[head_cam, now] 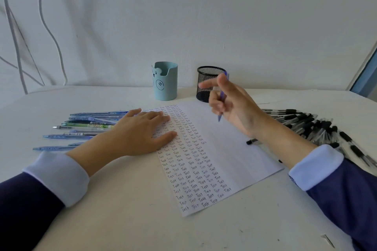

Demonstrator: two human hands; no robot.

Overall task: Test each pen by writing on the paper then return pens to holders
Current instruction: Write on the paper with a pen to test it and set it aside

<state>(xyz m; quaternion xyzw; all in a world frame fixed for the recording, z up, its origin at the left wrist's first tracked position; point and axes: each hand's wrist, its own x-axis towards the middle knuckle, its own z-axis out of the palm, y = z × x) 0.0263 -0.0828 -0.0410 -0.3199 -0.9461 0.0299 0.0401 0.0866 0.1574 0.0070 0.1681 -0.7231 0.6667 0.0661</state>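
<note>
Paper [224, 149] lies nearest us, slanted on the table [126, 220], its left half filled with close columns of the word "Test" and its right half bare. We judge the writing part well advanced but not complete. On the sheet's upper left the left hand [140, 132] rests flat, fingers straight and slightly spread, pressing the sheet down. Beyond it a loose row of blue pens [87, 126] lies on the table. Above the bare half, the right hand [234, 108] is raised, palm turned inward, its lower fingers curled round a blue pen [220, 115] while the forefinger [206, 84] points out straight to the left. This pen runs steeply through the curled fingers, tip downward and clear of the sheet, its top end rising past the knuckles. To the right a large heap of black pens [306, 124] is spread on the table. Farthest back, against the wall [204, 16], stand a blue holder [165, 81] and a mesh holder [208, 83], and no pen shows above either rim. We conclude that the returning of pens has barely begun, if at all.
</note>
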